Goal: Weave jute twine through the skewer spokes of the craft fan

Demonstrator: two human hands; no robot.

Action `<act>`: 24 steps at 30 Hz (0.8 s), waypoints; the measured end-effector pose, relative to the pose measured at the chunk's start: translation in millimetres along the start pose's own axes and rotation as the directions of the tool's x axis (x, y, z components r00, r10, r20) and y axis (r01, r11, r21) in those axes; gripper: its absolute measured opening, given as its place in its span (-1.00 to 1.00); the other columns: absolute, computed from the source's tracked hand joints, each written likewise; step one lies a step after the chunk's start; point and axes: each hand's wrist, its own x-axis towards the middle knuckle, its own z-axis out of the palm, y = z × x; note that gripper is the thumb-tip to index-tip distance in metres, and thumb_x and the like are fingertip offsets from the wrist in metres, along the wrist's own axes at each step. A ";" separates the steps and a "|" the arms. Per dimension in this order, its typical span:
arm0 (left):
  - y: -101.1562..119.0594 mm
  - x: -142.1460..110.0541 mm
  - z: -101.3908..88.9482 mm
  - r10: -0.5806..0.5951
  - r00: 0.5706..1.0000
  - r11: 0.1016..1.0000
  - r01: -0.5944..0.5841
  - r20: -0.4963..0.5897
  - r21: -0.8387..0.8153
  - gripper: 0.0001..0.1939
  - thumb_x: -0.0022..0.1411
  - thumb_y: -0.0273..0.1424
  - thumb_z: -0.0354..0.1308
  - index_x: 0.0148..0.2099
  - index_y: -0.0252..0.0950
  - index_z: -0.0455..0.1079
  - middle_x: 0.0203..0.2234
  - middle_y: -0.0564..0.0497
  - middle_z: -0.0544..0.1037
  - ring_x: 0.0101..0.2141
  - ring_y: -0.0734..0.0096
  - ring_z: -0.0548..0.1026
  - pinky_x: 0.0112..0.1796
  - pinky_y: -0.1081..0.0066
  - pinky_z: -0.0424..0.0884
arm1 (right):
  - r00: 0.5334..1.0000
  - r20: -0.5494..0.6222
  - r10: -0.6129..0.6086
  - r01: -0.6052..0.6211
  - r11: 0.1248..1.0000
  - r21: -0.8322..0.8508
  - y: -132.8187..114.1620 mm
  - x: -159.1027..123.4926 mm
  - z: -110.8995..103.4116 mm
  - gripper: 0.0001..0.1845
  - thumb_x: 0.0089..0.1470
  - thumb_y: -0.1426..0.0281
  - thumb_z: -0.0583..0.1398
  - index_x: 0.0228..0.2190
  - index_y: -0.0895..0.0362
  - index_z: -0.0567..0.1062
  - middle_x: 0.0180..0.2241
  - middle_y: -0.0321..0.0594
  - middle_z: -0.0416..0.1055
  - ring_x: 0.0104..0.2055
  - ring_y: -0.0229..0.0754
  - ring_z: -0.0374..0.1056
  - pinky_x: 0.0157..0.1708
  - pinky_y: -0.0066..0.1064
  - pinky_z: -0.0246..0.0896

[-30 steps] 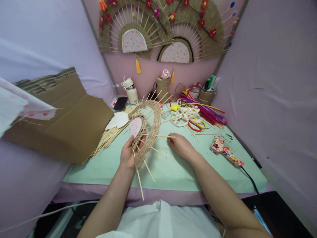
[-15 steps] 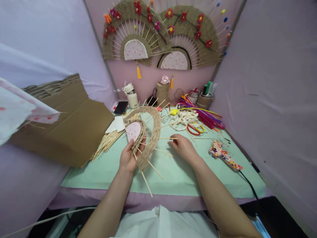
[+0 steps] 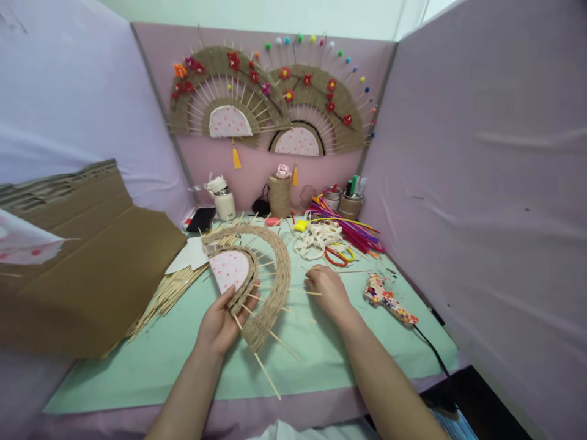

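View tilted up | LH point(image 3: 220, 321) clamped: fan point(image 3: 279, 278), nr tbl-edge point(image 3: 316, 386) | RH point(image 3: 329, 290) grip unclear, off gluegun point(image 3: 389, 299)

No word, brand or number can be read. On the cream bottle point(image 3: 224, 204), standing at the back of the bench point(image 3: 160, 373) beyond the left grip point(image 3: 220, 324), there is a small mark near the foot, too small for reading. On the pens point(image 3: 355, 185), beyond the right grip point(image 3: 329, 292), lettering is also not legible.
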 end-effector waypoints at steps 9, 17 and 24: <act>-1.5 -1.3 -2.2 0.029 0.996 0.958 -0.005 -0.080 0.288 -0.47 0.23 -0.57 0.09 0.23 -0.36 0.15 -0.09 -0.30 0.55 -0.16 0.08 0.58 -0.20 0.18 0.56 | 0.921 -0.319 0.223 -0.122 0.944 0.307 37.7 12.5 -15.4 -0.74 0.12 0.42 0.07 -0.24 0.20 0.52 -0.17 -0.03 0.49 -0.12 -0.05 0.39 -0.08 -0.25 0.22; 15.0 4.7 -24.7 -0.038 0.999 0.923 0.028 0.019 0.385 -0.42 0.17 -0.48 0.19 0.22 -0.37 0.17 0.00 -0.33 0.50 -0.11 0.05 0.56 -0.06 0.08 0.47 | 0.956 -0.291 0.018 0.046 0.976 0.211 24.7 93.4 -73.6 -0.81 0.06 0.34 0.15 -0.34 0.12 0.56 -0.31 -0.16 0.55 -0.26 -0.12 0.43 -0.21 -0.34 0.24; 24.2 1.4 -25.3 0.234 0.960 0.829 -0.113 -0.157 0.548 -0.26 0.22 -0.36 0.15 0.36 -0.16 -0.07 0.18 -0.19 0.35 0.08 0.16 0.41 0.15 0.10 0.21 | 0.956 -0.291 0.041 0.016 0.982 0.191 21.1 203.8 -72.4 -0.82 0.01 0.45 0.18 -0.31 0.19 0.56 -0.27 -0.09 0.54 -0.21 -0.10 0.43 -0.16 -0.33 0.26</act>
